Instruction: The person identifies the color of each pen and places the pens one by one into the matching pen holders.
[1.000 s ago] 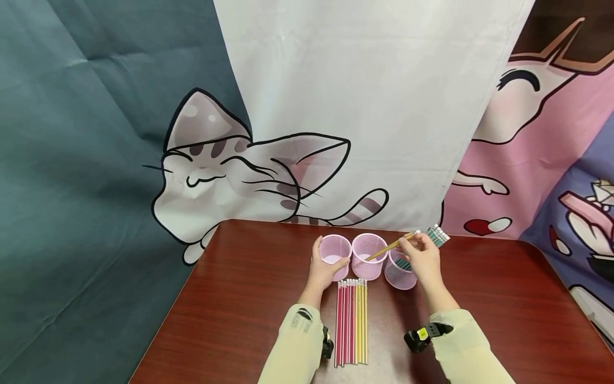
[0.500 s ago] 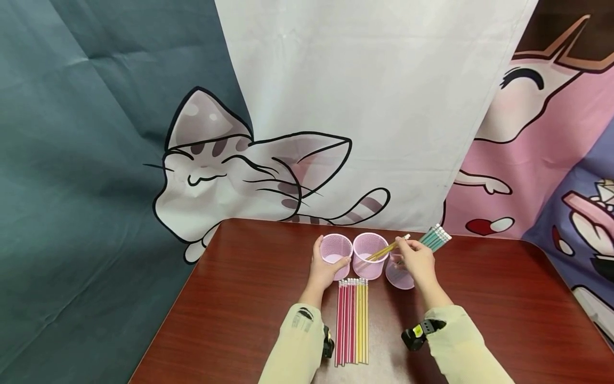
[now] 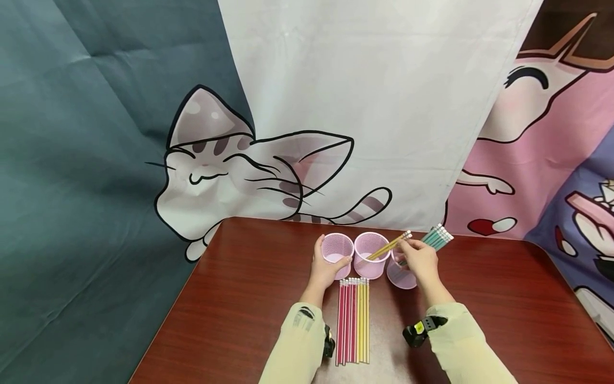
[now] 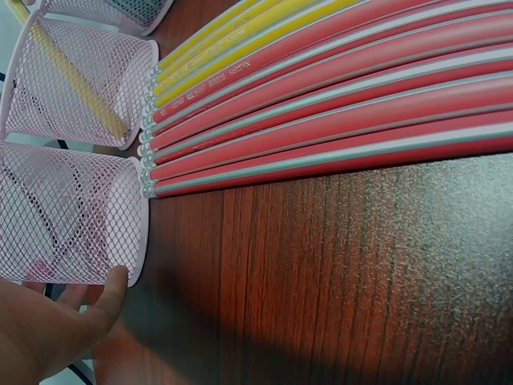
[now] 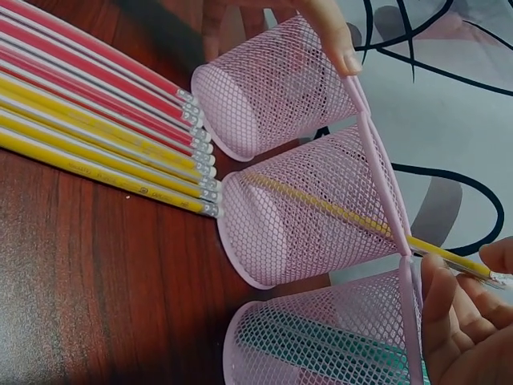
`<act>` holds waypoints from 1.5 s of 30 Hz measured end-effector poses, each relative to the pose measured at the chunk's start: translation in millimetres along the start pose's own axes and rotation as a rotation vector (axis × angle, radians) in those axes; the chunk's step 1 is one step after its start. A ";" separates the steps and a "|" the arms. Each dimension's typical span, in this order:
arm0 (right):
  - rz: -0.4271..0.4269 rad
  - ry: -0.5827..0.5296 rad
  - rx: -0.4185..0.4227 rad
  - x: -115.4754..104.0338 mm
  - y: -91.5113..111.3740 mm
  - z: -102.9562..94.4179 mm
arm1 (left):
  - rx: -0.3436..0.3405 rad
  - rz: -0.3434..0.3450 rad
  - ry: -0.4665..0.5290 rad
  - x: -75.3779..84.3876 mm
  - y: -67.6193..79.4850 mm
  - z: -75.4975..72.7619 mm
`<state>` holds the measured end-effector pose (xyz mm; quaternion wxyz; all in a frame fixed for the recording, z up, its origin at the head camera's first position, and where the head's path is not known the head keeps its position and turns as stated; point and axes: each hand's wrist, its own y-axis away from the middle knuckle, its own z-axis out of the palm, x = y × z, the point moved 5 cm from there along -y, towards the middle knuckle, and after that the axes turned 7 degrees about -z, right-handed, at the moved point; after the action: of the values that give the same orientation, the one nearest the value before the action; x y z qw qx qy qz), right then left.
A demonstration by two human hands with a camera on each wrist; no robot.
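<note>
My left hand (image 3: 324,269) grips the left pink mesh pencil cup (image 3: 342,273), thumb in front, fingers round its far left side. In the left wrist view, fingers (image 4: 114,290) touch that cup near its base. My right hand (image 3: 422,261) pinches yellow pencils (image 3: 389,246) near their eraser ends. They slant down into the middle pink mesh cup (image 3: 368,271). In the right wrist view the pencil shaft (image 5: 321,203) shows through that cup's mesh. Beneath my right hand stands the right cup (image 3: 402,278), holding several green pencils (image 3: 437,237) that lean right.
A row of red pencils (image 3: 346,322) and yellow pencils (image 3: 363,322) lies on the brown table (image 3: 240,309) in front of the cups, erasers toward them. Behind the table's back edge hangs a printed cloth (image 3: 307,96).
My right hand has moved left and lowered the yellow pencil into the middle cup, against another one. Its fingers have then shifted slightly back. My left hand keeps its grip on the left cup.
</note>
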<state>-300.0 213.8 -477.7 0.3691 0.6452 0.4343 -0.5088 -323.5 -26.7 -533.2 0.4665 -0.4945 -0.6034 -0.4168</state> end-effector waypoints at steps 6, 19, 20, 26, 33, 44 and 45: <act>0.043 -0.128 -0.026 1.5 -1.1 1.1 | 0.000 -0.004 0.003 1.3 0.9 0.6; -0.270 0.194 -0.264 27.5 60.4 38.5 | 0.006 -0.008 -0.015 -2.0 -2.0 -1.9; -0.269 0.218 -0.297 35.8 63.9 43.3 | 0.009 -0.007 -0.013 -2.2 -2.4 -2.1; -0.302 0.470 -0.307 72.2 71.1 54.8 | 0.007 -0.013 -0.027 -3.9 -3.3 -0.4; -0.319 0.655 -0.267 84.7 69.6 52.8 | 0.013 -0.024 -0.026 -4.5 0.2 1.9; -0.348 0.648 -0.284 83.7 64.9 52.3 | 0.010 -0.005 0.004 -5.1 -2.1 1.5; -0.340 0.650 -0.283 83.3 64.6 52.2 | 0.009 -0.005 0.005 -4.9 -2.3 1.4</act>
<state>-248.4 158.6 -567.9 0.2078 0.6343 0.6952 -0.2669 -325.6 -26.7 -538.4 0.4692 -0.4897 -0.6053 -0.4168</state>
